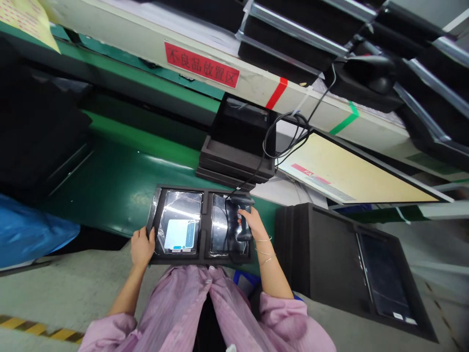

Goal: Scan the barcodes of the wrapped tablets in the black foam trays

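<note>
A black foam tray point(206, 225) lies at the front edge of the green table, with two film-wrapped tablets in its compartments. The left tablet point(182, 208) shows a lit patch; the right tablet point(219, 225) is dark and partly covered. My left hand point(142, 247) grips the tray's left edge, fingers bent over it. In my right hand point(252, 222) is a dark handheld device point(240, 234) with a black cable, held over the right tablet. It looks like a scanner.
Behind the tray stands a stack of foam trays point(234, 159), beside a tilted monitor point(330, 168). More foam trays point(330, 244) stand at the right. A shelf point(252, 88) with dark boxes crosses above. Coiled cable point(286, 134) hangs from it. A blue bag point(32, 232) is at the left.
</note>
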Motion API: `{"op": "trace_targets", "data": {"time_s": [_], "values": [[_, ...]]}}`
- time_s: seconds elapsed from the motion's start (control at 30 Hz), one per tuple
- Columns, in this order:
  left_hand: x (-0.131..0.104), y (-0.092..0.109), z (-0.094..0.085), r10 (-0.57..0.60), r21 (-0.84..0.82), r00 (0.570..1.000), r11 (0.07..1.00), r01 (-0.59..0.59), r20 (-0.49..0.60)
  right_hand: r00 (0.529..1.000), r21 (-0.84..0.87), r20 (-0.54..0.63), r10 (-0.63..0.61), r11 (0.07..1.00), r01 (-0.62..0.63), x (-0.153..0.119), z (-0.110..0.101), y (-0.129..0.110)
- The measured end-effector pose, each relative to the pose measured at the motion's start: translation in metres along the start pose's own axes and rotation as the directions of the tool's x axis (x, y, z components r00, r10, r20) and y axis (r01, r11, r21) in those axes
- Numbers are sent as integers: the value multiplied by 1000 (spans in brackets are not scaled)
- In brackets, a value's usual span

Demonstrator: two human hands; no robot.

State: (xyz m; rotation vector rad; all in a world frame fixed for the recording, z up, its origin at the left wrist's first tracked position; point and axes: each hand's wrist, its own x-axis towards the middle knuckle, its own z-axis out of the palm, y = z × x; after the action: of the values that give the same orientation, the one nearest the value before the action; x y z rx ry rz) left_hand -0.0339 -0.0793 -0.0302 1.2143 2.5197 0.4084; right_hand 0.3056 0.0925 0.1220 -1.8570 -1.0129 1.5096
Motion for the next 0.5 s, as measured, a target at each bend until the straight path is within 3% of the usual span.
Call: {"op": "trace_targets", "data": {"time_s": [0.33, 0.5], "values": [[-1, 6, -2, -34, -21, 999, 999, 34, 1, 1000, -77, -10, -1, 997, 1, 2, 4, -3], [1, 9, -5, -61, -44, 998, 997, 61, 8, 999, -172, -50, -21, 985, 12, -5, -7, 4]]}}
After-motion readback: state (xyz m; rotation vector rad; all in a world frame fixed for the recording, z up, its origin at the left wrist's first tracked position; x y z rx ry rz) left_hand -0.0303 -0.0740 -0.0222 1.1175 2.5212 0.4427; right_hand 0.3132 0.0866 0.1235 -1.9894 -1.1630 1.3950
